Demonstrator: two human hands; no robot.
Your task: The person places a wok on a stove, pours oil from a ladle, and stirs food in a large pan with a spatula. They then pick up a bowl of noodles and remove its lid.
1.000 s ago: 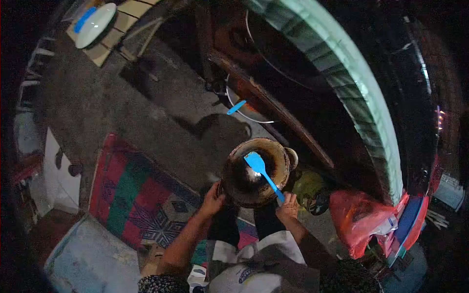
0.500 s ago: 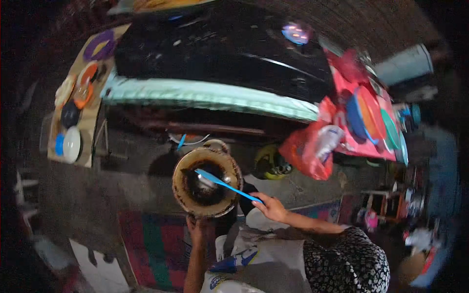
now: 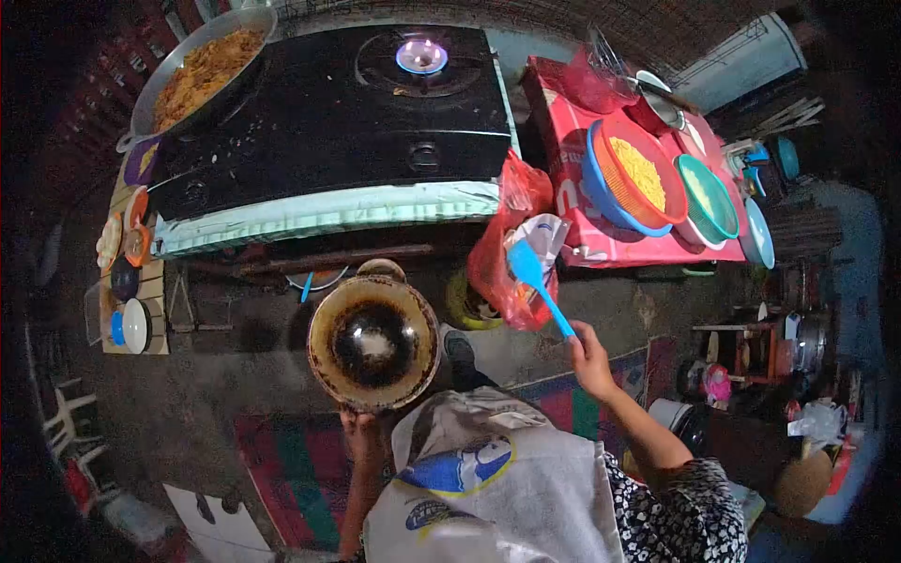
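A blackened wok (image 3: pixel 374 342) with a browned rim is held level in front of the body, its near edge gripped by the left hand (image 3: pixel 362 433), whose fingers are closed over the rim. A little pale residue can be seen at the bottom of the wok; otherwise the inside is dark. The wok is carried below the front edge of the gas stove (image 3: pixel 328 122) and is not resting on it.

A blue spatula (image 3: pixel 537 286) is clamped by its handle in the right hand (image 3: pixel 591 361), with the fingers wrapped around the lower end. The blade is raised up and to the left, well apart from the wok, and is seen against a red plastic bag (image 3: pixel 507 244) that hangs at the corner of the stove.

On the stove, the right burner (image 3: pixel 420 56) is lit with a blue flame and carries nothing. A large pan of fried rice (image 3: pixel 202 70) sits on the left side of the stove. To the right, a red-covered bench (image 3: pixel 587 239) carries an orange colander (image 3: pixel 648 174) with yellow food nested in a blue bowl, and green basins (image 3: pixel 709 197) just beside it. A white apron (image 3: pixel 488 488) is worn over a dark flowered garment. A striped mat (image 3: pixel 282 469) lies on the floor beneath the person.
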